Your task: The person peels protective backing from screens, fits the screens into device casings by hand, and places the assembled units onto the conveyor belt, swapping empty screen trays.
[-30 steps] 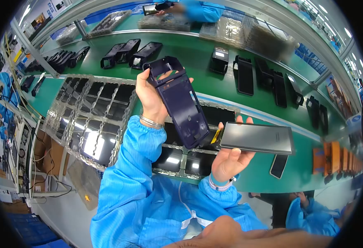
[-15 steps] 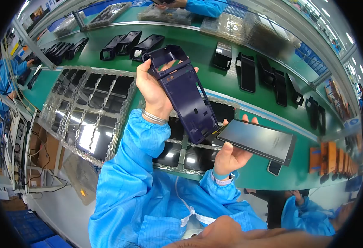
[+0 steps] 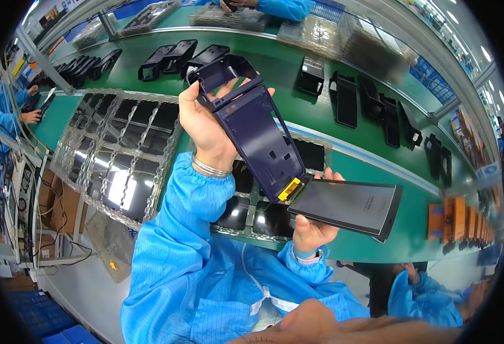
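Note:
My left hand (image 3: 209,137) is closed around the upper part of a dark purple plastic device housing (image 3: 258,135), which is tilted with its hollow inner side toward me. The housing has an open frame at the top and small cutouts lower down. My right hand (image 3: 315,234) grips a display screen (image 3: 346,206) from below, thumb at its near edge and fingertips at the far edge. A yellow flex cable (image 3: 290,190) sits between the screen's left end and the housing's lower end; whether it is attached to the housing I cannot tell.
Clear plastic trays (image 3: 106,152) with dark screens lie on the left, with another tray (image 3: 237,215) under my hands. Several black housings (image 3: 344,100) line the green conveyor (image 3: 258,51). Orange holders (image 3: 455,221) stand right. Co-workers' hands (image 3: 31,116) show left, at the back and lower right.
My left hand and the housing have shifted slightly left. The screen has moved left and turned, meeting the housing's lower end, and the yellow flex cable now shows plainly.

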Tool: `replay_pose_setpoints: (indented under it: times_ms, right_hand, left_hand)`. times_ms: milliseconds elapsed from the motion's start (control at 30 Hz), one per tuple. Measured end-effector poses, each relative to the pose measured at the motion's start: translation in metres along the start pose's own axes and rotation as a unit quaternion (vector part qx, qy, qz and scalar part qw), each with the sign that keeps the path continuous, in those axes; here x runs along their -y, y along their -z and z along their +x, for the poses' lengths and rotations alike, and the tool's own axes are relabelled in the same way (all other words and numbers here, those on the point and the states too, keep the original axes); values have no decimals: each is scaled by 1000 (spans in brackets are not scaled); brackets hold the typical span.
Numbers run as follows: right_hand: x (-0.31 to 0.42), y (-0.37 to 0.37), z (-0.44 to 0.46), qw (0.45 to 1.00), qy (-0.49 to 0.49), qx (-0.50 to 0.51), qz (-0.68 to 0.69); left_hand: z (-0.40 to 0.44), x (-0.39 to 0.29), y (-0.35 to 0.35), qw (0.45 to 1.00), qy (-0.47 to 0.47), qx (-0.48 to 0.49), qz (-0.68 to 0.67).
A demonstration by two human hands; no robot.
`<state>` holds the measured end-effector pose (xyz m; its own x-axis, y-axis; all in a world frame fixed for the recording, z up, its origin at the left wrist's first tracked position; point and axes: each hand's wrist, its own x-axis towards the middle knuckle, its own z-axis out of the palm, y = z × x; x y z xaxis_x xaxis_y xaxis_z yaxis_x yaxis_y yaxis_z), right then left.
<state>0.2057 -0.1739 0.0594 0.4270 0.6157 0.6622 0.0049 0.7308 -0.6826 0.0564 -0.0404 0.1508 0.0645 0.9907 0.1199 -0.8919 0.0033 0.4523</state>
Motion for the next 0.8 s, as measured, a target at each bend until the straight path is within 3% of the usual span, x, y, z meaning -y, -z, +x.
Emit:
replay_pose_setpoints:
  times_ms: [267, 400, 500, 700, 800]
  right_hand:
    - [-3, -2, 2, 1000, -30, 1, 3]
    - [4, 5, 20, 960, 36, 136, -243]
    - [17, 3, 26, 912, 6, 232, -339]
    - [28, -5, 32, 884, -28, 282, -371]
    - [29, -4, 33, 879, -31, 297, -373]
  left_hand:
    - [-13, 4, -19, 999, -34, -24, -3]
    - [-20, 11, -19, 999, -30, 29, 2]
    - [-24, 16, -18, 997, -35, 63, 14]
    - [-26, 21, -13, 992, -31, 116, 34]
    - [-25, 22, -12, 995, -33, 81, 52]
